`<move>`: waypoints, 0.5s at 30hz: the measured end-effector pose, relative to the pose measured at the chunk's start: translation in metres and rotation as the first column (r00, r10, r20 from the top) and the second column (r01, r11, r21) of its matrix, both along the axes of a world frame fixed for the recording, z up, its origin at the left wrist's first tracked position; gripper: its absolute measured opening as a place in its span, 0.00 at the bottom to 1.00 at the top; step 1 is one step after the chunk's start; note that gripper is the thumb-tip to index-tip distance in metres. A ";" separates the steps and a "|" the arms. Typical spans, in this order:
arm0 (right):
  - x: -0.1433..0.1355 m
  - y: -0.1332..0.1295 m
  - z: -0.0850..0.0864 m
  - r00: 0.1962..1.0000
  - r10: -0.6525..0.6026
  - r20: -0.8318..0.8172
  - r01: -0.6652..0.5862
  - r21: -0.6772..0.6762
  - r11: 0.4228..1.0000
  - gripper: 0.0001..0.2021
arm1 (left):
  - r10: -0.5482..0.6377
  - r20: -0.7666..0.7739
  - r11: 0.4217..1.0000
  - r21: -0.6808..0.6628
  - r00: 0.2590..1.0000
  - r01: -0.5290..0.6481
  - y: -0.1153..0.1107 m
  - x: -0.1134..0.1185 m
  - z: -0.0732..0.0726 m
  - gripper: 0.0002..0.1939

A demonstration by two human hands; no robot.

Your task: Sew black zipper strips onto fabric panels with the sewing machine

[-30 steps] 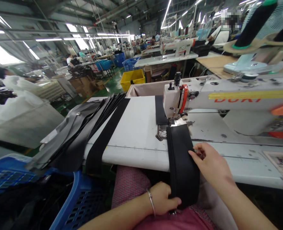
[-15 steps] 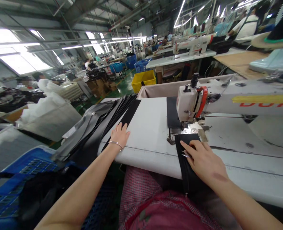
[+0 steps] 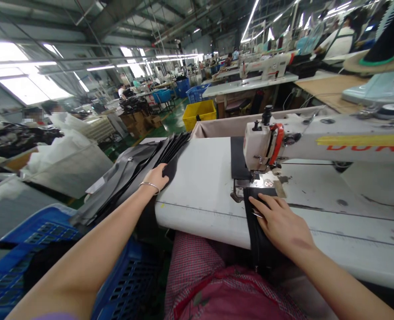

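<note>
In the head view, the black piece [image 3: 257, 235] lay under the right hand [image 3: 281, 220], just in front of the sewing machine [image 3: 260, 144] needle, and hung over the table [image 3: 203, 178] edge. That hand, fingers spread, held a small metal tool [image 3: 257, 214]. Well apart, the left hand [image 3: 156, 178] gripped a black strip [image 3: 173, 168] beside the stacked pieces [image 3: 140, 162].
</note>
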State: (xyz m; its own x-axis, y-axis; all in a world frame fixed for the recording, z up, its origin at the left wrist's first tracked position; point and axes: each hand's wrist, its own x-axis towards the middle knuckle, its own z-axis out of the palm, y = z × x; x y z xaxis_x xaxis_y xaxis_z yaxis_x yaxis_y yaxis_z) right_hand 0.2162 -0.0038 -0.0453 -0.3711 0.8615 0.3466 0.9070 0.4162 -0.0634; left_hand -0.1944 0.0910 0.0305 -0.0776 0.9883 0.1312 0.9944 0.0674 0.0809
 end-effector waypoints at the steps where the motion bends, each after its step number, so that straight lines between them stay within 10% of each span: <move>1: 0.000 0.000 0.002 1.000 -0.016 0.002 0.016 0.006 1.000 0.21 | -0.046 0.031 0.998 0.036 0.998 0.044 -0.008 0.005 0.005 0.33; 6: 0.001 0.001 0.007 0.998 -0.054 0.019 0.053 0.017 0.998 0.19 | -0.364 0.419 0.928 0.084 0.832 0.364 -0.084 0.036 0.007 0.35; 11: 0.010 0.006 0.004 1.000 0.008 0.029 -0.008 -0.008 1.000 0.20 | -0.220 0.746 0.766 -0.267 0.628 0.585 -0.158 0.062 -0.019 0.39; 15: 0.020 0.018 0.000 0.997 0.069 0.034 -0.068 -0.019 0.997 0.21 | -0.443 0.525 0.689 -0.319 0.726 0.651 -0.164 0.070 -0.034 0.43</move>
State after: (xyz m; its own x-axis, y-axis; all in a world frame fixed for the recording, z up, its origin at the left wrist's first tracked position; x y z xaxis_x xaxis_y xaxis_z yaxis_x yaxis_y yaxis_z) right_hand 0.2358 0.0141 -0.0450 -0.4409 0.8397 0.3170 0.8782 0.4765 -0.0408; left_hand -0.1240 -0.0727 -0.0037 0.5579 0.7907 -0.2522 0.7484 -0.3480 0.5647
